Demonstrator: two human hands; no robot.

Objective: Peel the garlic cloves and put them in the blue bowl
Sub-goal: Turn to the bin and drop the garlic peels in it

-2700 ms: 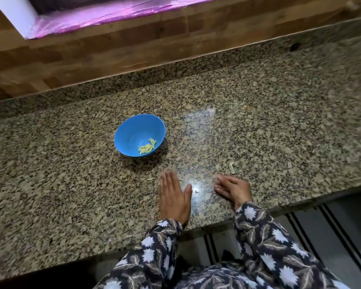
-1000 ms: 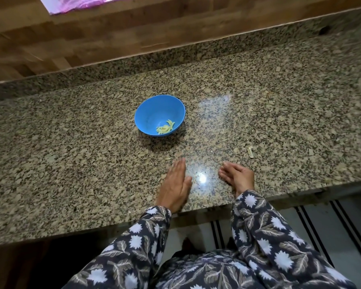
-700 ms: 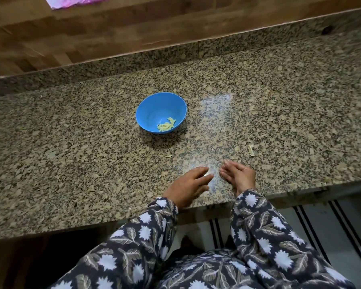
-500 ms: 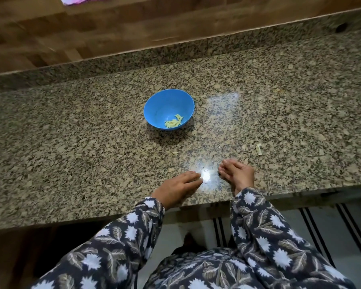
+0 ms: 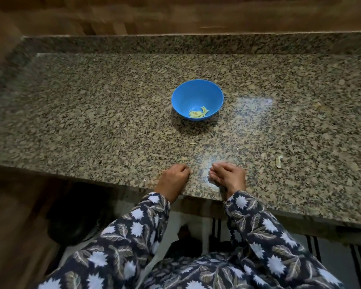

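Peeled cloves (image 5: 198,114) lie in the bowl (image 5: 197,91), mid-tabletop (image 5: 92,113). The left hand (image 5: 173,178) and right hand (image 5: 228,176) rest curled at the near edge; blur hides any hold. Probably nearly done: only a peel scrap (image 5: 278,161) shows.

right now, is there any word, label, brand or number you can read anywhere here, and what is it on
None: no text can be read anywhere in this view.
The blue bowl is plain, with no mark showing.
The granite counter is only speckled.
The sleeves carry a leaf and flower print, no lettering.
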